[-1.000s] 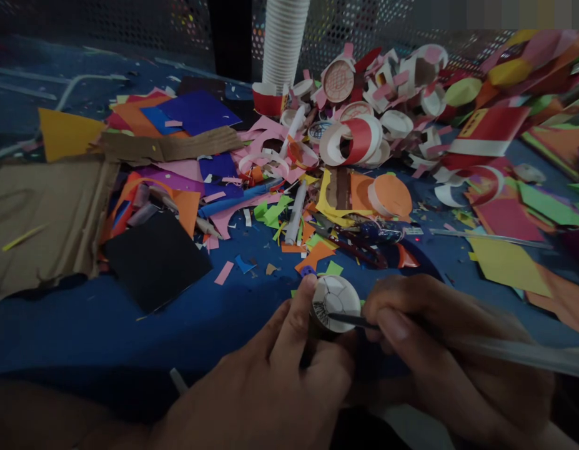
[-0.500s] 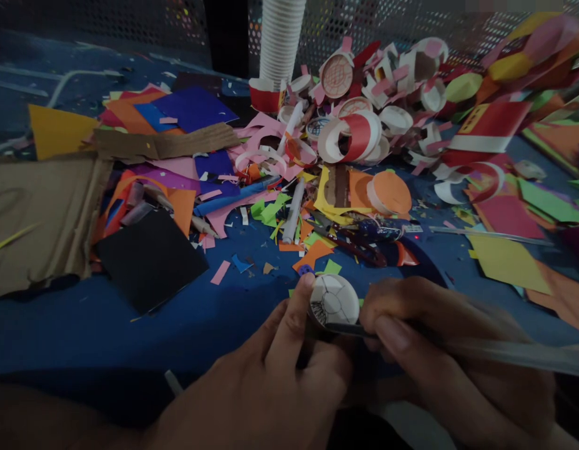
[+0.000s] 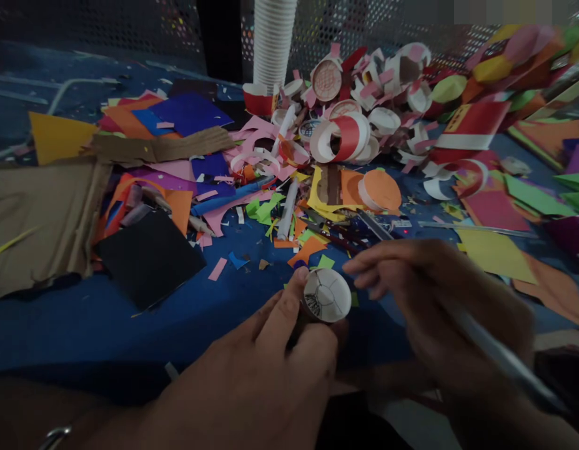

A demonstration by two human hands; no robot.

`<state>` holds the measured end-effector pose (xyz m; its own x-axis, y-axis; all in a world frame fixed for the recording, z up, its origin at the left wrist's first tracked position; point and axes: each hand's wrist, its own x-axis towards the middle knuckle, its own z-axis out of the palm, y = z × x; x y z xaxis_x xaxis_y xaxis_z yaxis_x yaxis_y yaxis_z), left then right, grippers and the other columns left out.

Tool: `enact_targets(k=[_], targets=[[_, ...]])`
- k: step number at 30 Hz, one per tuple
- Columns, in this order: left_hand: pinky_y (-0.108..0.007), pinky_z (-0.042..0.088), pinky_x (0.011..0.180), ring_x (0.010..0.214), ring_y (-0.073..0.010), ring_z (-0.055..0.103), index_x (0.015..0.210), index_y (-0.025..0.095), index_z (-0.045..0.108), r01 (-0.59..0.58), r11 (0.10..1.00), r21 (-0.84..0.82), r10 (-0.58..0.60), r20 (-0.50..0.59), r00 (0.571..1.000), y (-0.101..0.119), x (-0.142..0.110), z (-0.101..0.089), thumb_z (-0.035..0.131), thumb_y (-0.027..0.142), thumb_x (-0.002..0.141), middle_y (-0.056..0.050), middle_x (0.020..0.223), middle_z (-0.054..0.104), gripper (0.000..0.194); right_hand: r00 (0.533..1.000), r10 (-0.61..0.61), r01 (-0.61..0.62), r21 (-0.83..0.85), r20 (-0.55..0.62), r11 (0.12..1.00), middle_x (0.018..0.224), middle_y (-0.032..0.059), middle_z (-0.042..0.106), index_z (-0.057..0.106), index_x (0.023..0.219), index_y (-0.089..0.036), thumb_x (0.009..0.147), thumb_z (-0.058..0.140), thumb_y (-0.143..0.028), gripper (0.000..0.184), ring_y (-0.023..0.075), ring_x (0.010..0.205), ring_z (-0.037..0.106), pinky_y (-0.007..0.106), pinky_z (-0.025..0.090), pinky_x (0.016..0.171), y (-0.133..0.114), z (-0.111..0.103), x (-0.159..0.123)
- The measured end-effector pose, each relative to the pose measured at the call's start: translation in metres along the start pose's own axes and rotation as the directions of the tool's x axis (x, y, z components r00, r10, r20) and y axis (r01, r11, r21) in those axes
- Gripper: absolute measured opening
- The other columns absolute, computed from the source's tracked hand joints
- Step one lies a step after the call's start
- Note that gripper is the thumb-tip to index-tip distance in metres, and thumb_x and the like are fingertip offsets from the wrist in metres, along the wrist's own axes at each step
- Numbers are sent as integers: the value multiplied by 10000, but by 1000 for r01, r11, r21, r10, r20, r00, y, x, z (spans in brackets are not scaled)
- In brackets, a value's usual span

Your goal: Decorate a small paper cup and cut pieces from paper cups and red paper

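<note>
My left hand (image 3: 275, 356) grips a small white paper cup (image 3: 327, 295) low in the middle, its round face tilted up towards me. Thin dark lines divide that face into a ring and sections, and dense black strokes fill a patch at its lower left. One finger rests along the cup's left rim. To the right of the cup, my right hand (image 3: 439, 300) is closed around a long pen (image 3: 502, 353). The pen slants up and left, with its front end beyond my fingers, apart from the cup.
Behind the cup lie scissors (image 3: 333, 234), a white glue-like stick (image 3: 288, 209) and an orange paper disc (image 3: 383, 189). Cut paper cups (image 3: 350, 137) are heaped farther back. A black square sheet (image 3: 151, 259) and cardboard (image 3: 40, 219) lie left; coloured papers (image 3: 498, 253) lie right.
My right hand has lifted the pen off the cup's face and swung its front end upward. The left hand still holds the cup, with little movement.
</note>
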<state>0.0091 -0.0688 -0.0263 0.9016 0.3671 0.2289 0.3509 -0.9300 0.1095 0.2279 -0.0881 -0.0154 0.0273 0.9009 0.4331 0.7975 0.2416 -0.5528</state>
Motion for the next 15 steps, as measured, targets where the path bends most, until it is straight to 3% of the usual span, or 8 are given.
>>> enact_targets(k=[4,9,13,15], targets=[[-509,446,1167,1151,-345,698,1293,112,702,-74,997,26,73,50,996,-4,0,-4,425,176,1016,-78,1108,754,396,992,-102,111,-122,78,986,900,15,772,688,956,-255,959,648,-234,45,189,801,748,295,588,777,2,6,-1],[-524,471,1127,1168,-343,654,1329,86,643,-93,995,-22,94,23,995,-8,0,-8,554,289,1007,-134,1245,705,391,989,-58,70,-84,139,994,903,10,771,690,991,-246,952,658,-202,67,181,782,743,282,585,762,3,3,-9],[-493,553,940,1034,-300,649,1152,156,656,-86,993,-82,89,32,996,-13,5,-15,618,290,982,-82,1109,699,220,997,-26,27,-11,78,1000,983,9,776,697,1156,-257,1017,579,-240,184,161,791,732,292,572,825,2,-3,-20],[-445,557,815,951,-272,639,1139,186,612,-24,993,-120,26,14,1000,-18,8,-17,652,259,953,-63,1075,674,204,998,-36,32,73,47,997,1005,-2,763,692,1228,-267,1041,543,-259,239,142,811,714,279,555,847,2,-6,-24]])
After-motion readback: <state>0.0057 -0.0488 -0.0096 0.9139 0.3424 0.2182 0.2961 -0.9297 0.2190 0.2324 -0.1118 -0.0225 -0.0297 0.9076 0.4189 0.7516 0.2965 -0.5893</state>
